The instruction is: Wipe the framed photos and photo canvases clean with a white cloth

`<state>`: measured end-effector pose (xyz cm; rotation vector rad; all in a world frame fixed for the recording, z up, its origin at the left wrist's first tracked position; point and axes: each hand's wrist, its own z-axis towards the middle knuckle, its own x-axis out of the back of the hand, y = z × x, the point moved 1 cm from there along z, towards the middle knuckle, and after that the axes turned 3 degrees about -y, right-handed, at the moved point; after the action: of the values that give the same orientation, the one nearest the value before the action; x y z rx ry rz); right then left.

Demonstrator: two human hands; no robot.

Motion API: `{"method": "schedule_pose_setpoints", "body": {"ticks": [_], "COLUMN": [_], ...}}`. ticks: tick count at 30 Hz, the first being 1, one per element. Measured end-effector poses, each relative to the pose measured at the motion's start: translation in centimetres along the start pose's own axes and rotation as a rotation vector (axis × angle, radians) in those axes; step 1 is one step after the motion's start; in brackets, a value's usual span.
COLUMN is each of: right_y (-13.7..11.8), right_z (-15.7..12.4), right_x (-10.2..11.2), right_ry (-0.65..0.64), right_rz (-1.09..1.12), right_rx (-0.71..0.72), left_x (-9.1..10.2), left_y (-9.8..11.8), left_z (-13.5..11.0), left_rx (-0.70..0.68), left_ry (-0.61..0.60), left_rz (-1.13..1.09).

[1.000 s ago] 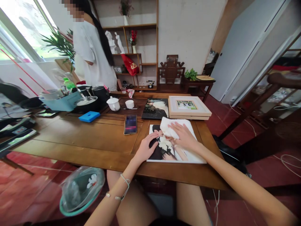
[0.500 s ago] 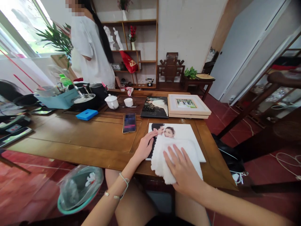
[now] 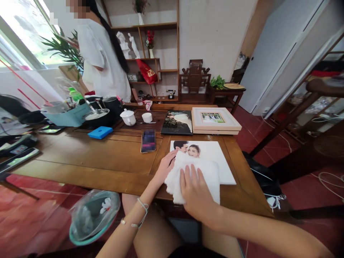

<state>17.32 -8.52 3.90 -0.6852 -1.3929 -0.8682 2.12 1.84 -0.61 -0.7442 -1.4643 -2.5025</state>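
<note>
Brown wooden table point(image 3: 118, 154); white, wavy-edged cloth point(image 3: 211, 175)

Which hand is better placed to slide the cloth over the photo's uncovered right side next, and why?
Probably the right hand: it lies on the cloth, nearer that side; the left hand is at the photo's left edge.

The cloth point(image 3: 211, 173) is fluffy, matt fabric; the print point(image 3: 221, 163) is smooth, possibly plastic-coated. The table point(image 3: 115, 152) is glossy wood, the teapot point(image 3: 128, 118) shiny ceramic, the liner point(image 3: 87, 219) filmy, see-through plastic.
</note>
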Motion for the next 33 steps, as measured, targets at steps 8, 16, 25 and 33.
{"method": "schedule_pose_setpoints", "body": {"ticks": [8,16,25,33], "right_y": [7.1,10.9,10.8,17.5], "right_z": [1.1,8.9,12.9,5.7], "right_x": [0.8,1.1,-0.4,-2.2], "right_ry": [-0.054,0.042,0.052,0.156], "right_rz": [0.172,0.233,0.344,0.321], "right_rx": [-0.103,-0.135,0.134,-0.056], "left_x": [-0.3,-0.5,-0.5,-0.1], "left_y": [0.0,-0.4,-0.2,0.7], "left_z": [-0.5,-0.9,-0.8,-0.6], "left_rx": [-0.083,-0.130,-0.072,-0.069], "left_ry": [-0.074,-0.125,-0.115,-0.163], "left_rz": [0.046,0.101,0.116,0.127]}}
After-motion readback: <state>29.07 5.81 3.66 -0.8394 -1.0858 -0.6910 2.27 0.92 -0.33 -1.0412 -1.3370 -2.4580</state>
